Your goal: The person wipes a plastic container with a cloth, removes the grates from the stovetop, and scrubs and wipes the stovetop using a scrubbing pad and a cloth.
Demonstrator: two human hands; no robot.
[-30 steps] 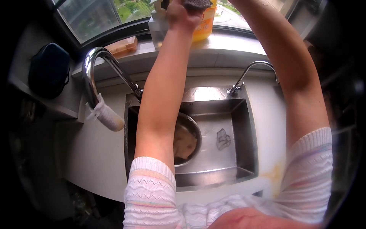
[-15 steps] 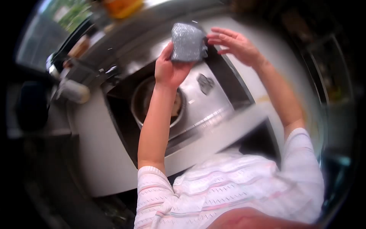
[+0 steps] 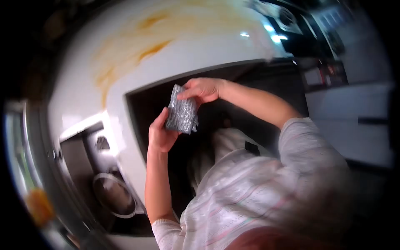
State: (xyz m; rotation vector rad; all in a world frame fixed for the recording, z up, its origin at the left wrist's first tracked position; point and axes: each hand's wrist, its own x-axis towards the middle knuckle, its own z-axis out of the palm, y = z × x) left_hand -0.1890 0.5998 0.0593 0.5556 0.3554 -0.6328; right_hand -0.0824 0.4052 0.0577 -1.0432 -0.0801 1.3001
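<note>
A silvery-grey scrubbing cloth (image 3: 182, 111) with a shiny, textured surface is held between both hands, over the dark gap in front of the counter. My left hand (image 3: 161, 132) grips its lower left edge, thumb on the front. My right hand (image 3: 201, 91) pinches its top right corner, with fingers laid over the face. The sink (image 3: 77, 160) is at the lower left, with a round metal bowl (image 3: 113, 195) holding something pale. Near the bowl lies a small grey crumpled item (image 3: 102, 143).
A white counter (image 3: 125, 54) with yellow-brown stains curves across the top left. At the upper right is a dark stove-like appliance (image 3: 287, 21), blurred. An orange-yellow container (image 3: 39, 206) stands by the window at the far left. White drawer fronts (image 3: 350, 121) are at the right.
The view has swung right, away from the window and sink. The cloth has come down from the windowsill area toward my body. My right hand, apart from it half a second ago, has taken hold.
</note>
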